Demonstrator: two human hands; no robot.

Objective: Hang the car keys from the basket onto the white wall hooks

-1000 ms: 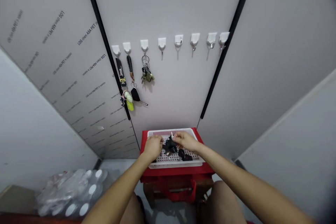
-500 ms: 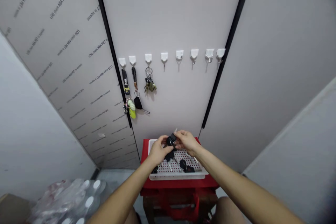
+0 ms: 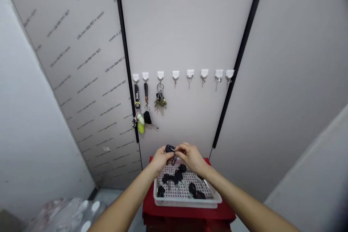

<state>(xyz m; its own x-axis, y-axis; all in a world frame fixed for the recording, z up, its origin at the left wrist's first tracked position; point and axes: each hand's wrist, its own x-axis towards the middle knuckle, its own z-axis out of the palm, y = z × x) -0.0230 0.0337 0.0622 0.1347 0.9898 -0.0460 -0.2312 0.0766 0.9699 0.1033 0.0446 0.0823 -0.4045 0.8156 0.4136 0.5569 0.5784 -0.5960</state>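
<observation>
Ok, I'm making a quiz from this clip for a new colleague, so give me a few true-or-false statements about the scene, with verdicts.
1. The left hand holds a black key fob above a white perforated tray. True.
2. The right hand rests on the tray. False: it is raised above the tray, beside the left hand.
3. All eight white wall hooks carry keys. False: only the three leftmost do.
4. A lime-green charm hangs below the leftmost hook. True.
5. The tray sits on the floor. False: it rests on a red-covered surface.

Left hand [image 3: 163, 159] and right hand [image 3: 191, 157] have raised a black key [image 3: 170, 148] higher.
</observation>
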